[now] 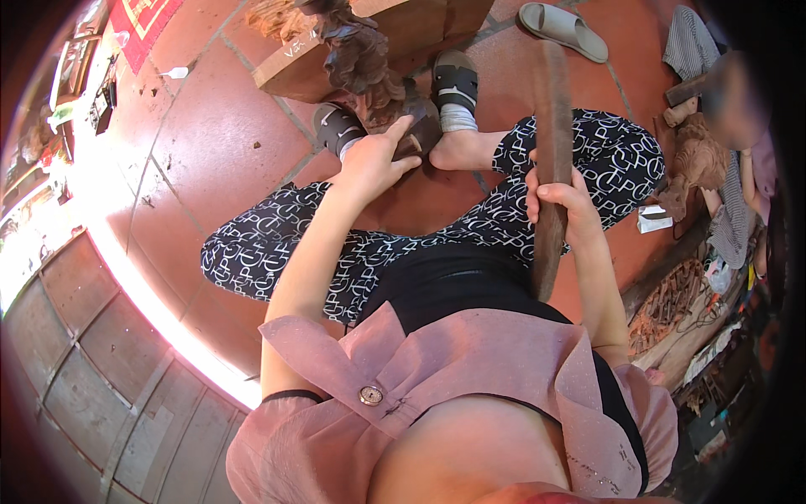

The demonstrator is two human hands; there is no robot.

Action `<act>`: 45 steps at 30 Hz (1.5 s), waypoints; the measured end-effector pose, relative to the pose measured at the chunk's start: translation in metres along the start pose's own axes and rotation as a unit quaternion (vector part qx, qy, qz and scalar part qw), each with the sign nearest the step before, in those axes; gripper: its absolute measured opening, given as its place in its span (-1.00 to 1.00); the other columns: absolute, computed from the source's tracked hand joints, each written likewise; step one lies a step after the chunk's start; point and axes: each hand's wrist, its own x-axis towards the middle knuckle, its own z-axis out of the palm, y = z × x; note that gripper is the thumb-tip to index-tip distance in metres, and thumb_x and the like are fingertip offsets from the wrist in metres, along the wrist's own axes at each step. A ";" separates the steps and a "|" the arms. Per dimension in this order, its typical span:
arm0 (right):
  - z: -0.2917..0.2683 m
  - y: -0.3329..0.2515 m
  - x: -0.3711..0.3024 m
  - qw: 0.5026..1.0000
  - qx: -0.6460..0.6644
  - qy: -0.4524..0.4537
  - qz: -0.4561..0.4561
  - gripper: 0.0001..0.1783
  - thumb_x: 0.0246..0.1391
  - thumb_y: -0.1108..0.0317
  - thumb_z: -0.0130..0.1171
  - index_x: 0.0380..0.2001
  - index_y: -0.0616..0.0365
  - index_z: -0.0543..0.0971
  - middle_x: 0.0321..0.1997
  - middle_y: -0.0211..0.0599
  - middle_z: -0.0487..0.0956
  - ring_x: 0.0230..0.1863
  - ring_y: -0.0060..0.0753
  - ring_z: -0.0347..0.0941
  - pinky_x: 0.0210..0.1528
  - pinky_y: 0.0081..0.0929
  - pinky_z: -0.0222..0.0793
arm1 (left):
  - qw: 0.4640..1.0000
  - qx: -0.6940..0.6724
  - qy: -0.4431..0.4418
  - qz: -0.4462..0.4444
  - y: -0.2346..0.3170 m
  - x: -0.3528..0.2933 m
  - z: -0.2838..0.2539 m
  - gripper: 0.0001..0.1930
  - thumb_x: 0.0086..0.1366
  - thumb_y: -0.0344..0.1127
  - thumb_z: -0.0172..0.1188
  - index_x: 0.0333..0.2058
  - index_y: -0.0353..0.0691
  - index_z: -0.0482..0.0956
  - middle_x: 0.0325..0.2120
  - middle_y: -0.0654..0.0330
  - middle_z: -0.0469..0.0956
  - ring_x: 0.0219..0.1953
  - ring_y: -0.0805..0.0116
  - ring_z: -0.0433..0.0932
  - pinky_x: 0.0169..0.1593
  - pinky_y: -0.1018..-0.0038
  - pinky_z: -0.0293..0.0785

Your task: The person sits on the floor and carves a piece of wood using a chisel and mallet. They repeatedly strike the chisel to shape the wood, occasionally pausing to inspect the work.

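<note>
A dark brown wood carving (357,63) with deeply cut folds leans against a wooden block between my feet. My left hand (374,168) grips its rounded lower end, thumb and forefinger spread over the edge; the other fingers are partly hidden. Over my right thigh, my right hand (564,202) is closed round the middle of a long flat brown wooden bar (552,109). The bar stands roughly upright in the picture, its lower end close to my waist. It is apart from the carving.
A big wooden block (290,63) stands beyond the carving on the red tiled floor (227,126). One grey slipper (562,32) lies far right. At right, another person sits near a carved wooden piece (698,155) and a small white packet (655,219). Wood shavings (663,311) lie nearer.
</note>
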 end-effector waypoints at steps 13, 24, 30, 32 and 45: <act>-0.022 0.030 -0.007 0.994 0.099 0.052 0.002 -0.34 -0.10 0.49 0.21 0.14 0.27 0.29 -0.40 -0.23 0.45 -0.53 -0.48 0.43 -0.55 -0.47 0.42 | 0.982 -0.080 0.045 0.163 0.079 0.048 0.055 -0.56 0.21 -0.25 0.23 0.04 -0.20 0.38 -0.13 -0.02 0.54 -0.07 -0.05 0.56 -0.05 0.16 0.48; -0.020 0.042 -0.001 0.991 0.079 0.111 0.010 -0.41 -0.03 0.44 0.23 0.10 0.23 0.33 -0.38 -0.29 0.43 -0.52 -0.54 0.38 -0.56 -0.54 0.38 | 0.974 0.004 0.119 0.194 0.078 0.103 0.073 -0.66 0.24 -0.10 0.20 -0.03 -0.03 0.57 -0.18 0.14 0.58 -0.12 0.04 0.58 -0.10 0.18 0.50; -0.005 0.039 0.002 0.994 -0.016 0.112 -0.003 -0.42 -0.13 0.52 0.24 0.03 0.30 0.33 -0.45 -0.28 0.45 -0.59 -0.49 0.40 -0.61 -0.51 0.39 | 0.973 -0.021 0.137 0.186 0.051 0.114 0.077 -0.61 0.14 0.03 0.30 -0.12 0.00 0.66 -0.26 0.19 0.61 -0.22 0.07 0.61 -0.16 0.20 0.53; -0.002 0.037 0.000 0.992 -0.032 0.120 -0.011 -0.45 -0.13 0.52 0.24 -0.01 0.28 0.33 -0.46 -0.28 0.45 -0.60 -0.50 0.40 -0.61 -0.50 0.39 | 0.969 -0.036 0.162 0.183 0.046 0.117 0.081 -0.61 0.12 0.05 0.31 -0.14 -0.02 0.67 -0.27 0.20 0.63 -0.23 0.08 0.62 -0.17 0.22 0.53; 0.017 0.041 0.001 0.965 0.032 0.237 -0.105 -0.58 -0.05 0.50 0.17 -0.10 0.22 0.28 -0.38 -0.26 0.44 -0.61 -0.48 0.40 -0.67 -0.49 0.37 | 0.963 -0.079 0.172 0.192 0.034 0.127 0.088 -0.59 0.10 0.06 0.31 -0.19 -0.09 0.67 -0.25 0.21 0.65 -0.20 0.14 0.62 -0.16 0.26 0.52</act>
